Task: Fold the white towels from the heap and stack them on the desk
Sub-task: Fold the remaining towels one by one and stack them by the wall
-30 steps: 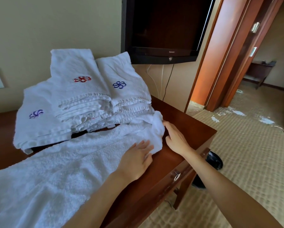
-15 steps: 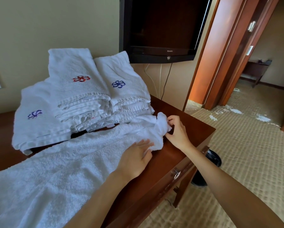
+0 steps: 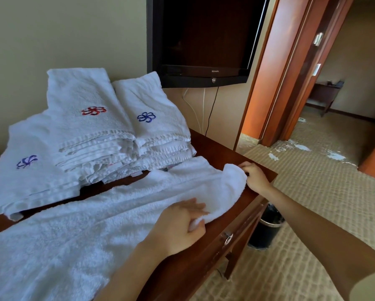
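Both hands hold one short end of the unfolded towel. The left hand grips the corner on the person's side, fingers over the cloth and thumb under it. The right hand pinches the other corner with curled fingers. Between them the edge is lifted a little and rolls over itself.

This towel lies on the counter just in front of the stack of folded towels. Its long axis runs along the front of the stack, from past the stack's right side, where the hands are, to beyond its left side and out of view. Almost all the cloth therefore lies to the left of the hands, so I judge the coming fold must carry this end leftward along that axis.

The right hand is nearer to the stack and its arm is stretched long. The left hand is farther from the stack, and its arm looks shorter and more drawn in.

Behind the stack a dark television hangs on the wall. To the right of the stack, below the counter's edge, a black bin stands on the carpet.
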A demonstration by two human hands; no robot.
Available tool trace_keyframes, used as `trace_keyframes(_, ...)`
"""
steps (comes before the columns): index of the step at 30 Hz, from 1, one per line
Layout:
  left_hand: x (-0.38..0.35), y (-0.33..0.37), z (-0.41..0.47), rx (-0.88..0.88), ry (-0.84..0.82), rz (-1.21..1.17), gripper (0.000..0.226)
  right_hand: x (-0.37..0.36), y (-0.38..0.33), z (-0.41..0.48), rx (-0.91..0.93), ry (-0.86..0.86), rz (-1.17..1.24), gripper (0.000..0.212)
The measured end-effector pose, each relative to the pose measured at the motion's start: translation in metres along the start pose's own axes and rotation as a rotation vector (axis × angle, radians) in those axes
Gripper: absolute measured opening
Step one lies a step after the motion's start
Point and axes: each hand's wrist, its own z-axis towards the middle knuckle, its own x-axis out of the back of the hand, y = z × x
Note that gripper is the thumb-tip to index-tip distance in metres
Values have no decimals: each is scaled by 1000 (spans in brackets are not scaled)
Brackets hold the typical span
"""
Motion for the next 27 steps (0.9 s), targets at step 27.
trace_keyframes(27,60,-43,-9,607,-50,153,37,-14,-49,-4,-277,-41,-43,17)
